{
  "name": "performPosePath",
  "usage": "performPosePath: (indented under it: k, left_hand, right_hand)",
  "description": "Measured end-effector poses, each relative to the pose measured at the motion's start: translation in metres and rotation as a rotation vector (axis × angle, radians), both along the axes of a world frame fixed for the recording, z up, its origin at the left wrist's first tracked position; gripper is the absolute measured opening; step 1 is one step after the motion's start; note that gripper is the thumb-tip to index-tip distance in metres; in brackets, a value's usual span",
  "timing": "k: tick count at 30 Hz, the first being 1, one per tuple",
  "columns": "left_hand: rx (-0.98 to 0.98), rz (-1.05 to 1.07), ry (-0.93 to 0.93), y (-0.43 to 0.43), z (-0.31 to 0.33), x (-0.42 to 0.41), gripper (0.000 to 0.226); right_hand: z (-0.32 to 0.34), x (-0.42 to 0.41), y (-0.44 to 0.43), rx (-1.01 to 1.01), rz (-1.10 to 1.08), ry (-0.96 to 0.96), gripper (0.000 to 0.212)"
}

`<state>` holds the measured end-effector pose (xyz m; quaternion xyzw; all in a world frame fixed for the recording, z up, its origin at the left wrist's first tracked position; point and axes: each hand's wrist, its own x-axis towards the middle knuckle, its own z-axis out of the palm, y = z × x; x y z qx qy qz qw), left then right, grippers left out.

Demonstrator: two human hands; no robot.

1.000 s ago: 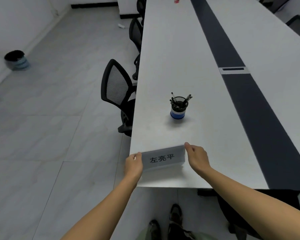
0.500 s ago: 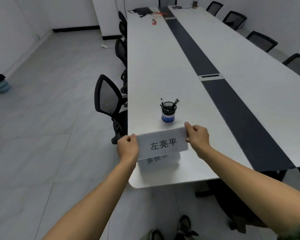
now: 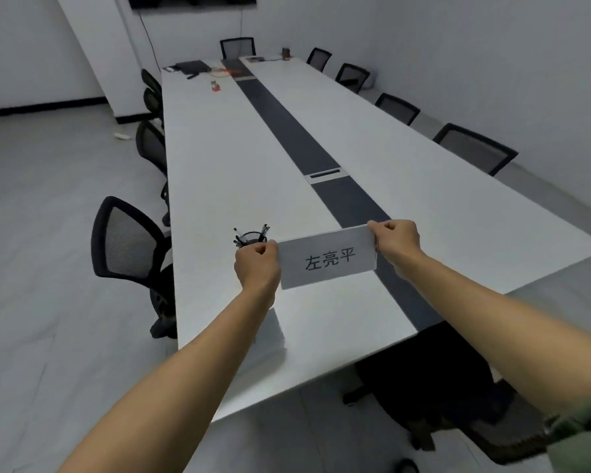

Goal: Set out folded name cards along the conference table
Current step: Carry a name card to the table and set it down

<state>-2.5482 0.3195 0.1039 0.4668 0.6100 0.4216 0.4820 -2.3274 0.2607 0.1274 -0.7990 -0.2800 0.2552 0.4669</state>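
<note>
I hold one white folded paper name card (image 3: 328, 259) with three black characters printed on it. It is raised in the air over the near end of the long white bench (image 3: 219, 165), with its printed face turned toward me. My left hand (image 3: 256, 264) pinches the card's left short edge, and my right hand (image 3: 394, 240) pinches the upper right corner. The fingers of both hands are curled in on the paper, and the card is tilted so that its right end is higher.

Just behind my left hand stands one black mesh pen cup (image 3: 251, 237) holding several pens. The hand partly hides it. Beside my left forearm a pale grey sheet (image 3: 273, 332) lies on the bench; it may be a second card, but I cannot tell.

One dark grey strip (image 3: 287, 131) runs down the middle of the bench, with one silver cable hatch (image 3: 325, 174) set into it.

I count ten black mesh-backed office chairs:
- Four stand along the left side, the nearest (image 3: 127, 240) pulled a little out.
- Four stand along the right side, the nearest (image 3: 475, 148) pushed in.
- One stands at the far end (image 3: 238, 47).
- One stands at the near end, below my right arm (image 3: 440, 387).

At the far end of the bench lie one flat black item (image 3: 191, 66) and one small red object (image 3: 215, 86), both too small to identify.
</note>
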Motion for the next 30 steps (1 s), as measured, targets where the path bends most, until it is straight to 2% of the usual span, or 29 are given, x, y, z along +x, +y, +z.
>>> performPosePath:
  k: [7, 13, 17, 20, 25, 30]
  left_hand:
    - [-0.066, -0.151, 0.01, -0.012, -0.01, 0.118, 0.021]
    - [-0.136, -0.191, 0.095, -0.013, -0.024, 0.215, 0.032]
    - [-0.207, -0.193, 0.094, -0.017, -0.043, 0.265, 0.024]
    - [-0.278, -0.21, 0.097, -0.019, -0.059, 0.289, 0.026]
    - [-0.353, -0.24, 0.12, -0.007, -0.077, 0.312, 0.029]
    - [-0.363, -0.242, 0.123, 0.027, -0.095, 0.33, 0.03]
  right_hand:
    - [-0.014, 0.121, -0.004, -0.115, 0.055, -0.051, 0.025]
    - [-0.035, 0.218, 0.018, -0.153, 0.165, 0.004, 0.019]
    - [-0.062, 0.264, 0.031, -0.183, 0.181, 0.064, 0.015]
    - [-0.085, 0.286, 0.033, -0.22, 0.182, 0.113, 0.006]
    - [-0.119, 0.307, 0.045, -0.276, 0.195, 0.216, 0.026]
    - [-0.137, 0.322, 0.082, -0.296, 0.189, 0.258, 0.032]
